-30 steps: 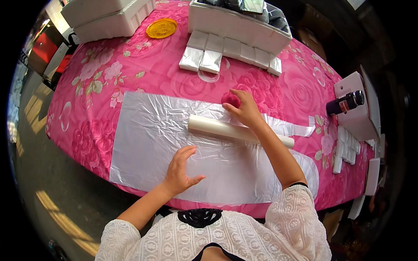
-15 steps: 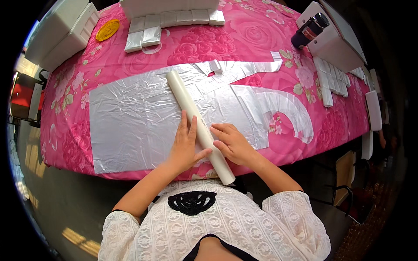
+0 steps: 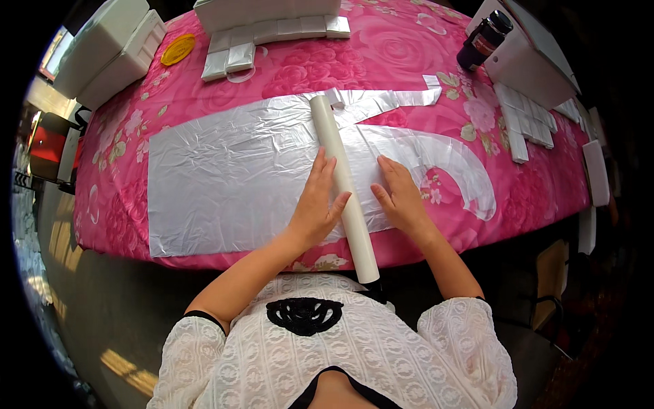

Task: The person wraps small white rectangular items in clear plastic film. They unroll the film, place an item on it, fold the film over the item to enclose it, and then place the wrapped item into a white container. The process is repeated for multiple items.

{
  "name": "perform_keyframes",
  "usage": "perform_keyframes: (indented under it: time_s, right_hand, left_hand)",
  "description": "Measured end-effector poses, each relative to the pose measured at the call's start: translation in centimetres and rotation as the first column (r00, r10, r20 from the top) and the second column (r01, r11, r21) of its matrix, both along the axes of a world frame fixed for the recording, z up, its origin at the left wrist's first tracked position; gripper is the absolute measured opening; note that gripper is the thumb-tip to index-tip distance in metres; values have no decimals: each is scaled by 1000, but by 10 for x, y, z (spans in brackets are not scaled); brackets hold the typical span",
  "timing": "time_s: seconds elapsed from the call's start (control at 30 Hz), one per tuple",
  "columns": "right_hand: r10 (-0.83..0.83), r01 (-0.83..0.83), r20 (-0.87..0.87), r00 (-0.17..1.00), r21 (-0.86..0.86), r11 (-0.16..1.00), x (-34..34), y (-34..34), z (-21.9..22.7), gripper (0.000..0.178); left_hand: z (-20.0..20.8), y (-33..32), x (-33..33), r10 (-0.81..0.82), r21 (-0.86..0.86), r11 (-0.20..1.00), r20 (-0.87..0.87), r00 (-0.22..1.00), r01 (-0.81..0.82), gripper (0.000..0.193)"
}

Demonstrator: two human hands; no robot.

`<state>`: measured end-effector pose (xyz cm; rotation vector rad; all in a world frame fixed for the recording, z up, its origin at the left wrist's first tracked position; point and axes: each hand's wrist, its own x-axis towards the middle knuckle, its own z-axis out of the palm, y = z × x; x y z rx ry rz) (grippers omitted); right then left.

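Observation:
A long off-white tube (image 3: 357,232) lies slantwise across a thin, crinkled plastic apron (image 3: 218,184) spread over the table. The tube's near end juts past the table edge toward my body. My left hand (image 3: 317,201) rests along the tube's left side, fingers stretched and thumb reaching over it. To the right of the tube, my right hand (image 3: 403,201) hovers over the apron with its fingers apart, not touching the tube. The apron's curved strap and a narrow strip extend to the right.
Folded plastic packets (image 3: 238,58) lie before a white foam box (image 3: 266,11) at the back. More packets (image 3: 521,126) and a dark flask (image 3: 485,41) are at the right. A yellow disc (image 3: 178,50) sits by the left foam box (image 3: 112,54). Pink floral cloth (image 3: 381,54) covers the table.
The tube has moved to the right across the apron and stands straighter. My left hand has gone along with it. My right hand has come off the tube and shifted right.

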<state>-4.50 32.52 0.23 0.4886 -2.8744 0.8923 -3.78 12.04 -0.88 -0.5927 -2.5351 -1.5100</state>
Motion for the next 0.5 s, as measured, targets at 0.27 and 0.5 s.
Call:
perform_keyframes:
  time_s: [0.27, 0.5]
  right_hand:
    - [-104, 139, 235, 967, -140, 980, 23, -40, 10, 76]
    - [-342, 393, 228, 912, -236, 889, 16, 33, 25, 74]
  left_hand:
    - [-3, -71, -89, 342, -346, 893, 106, 934, -287, 35]
    - [-2, -53, -109, 420, -530, 772, 9, 908, -352, 31]
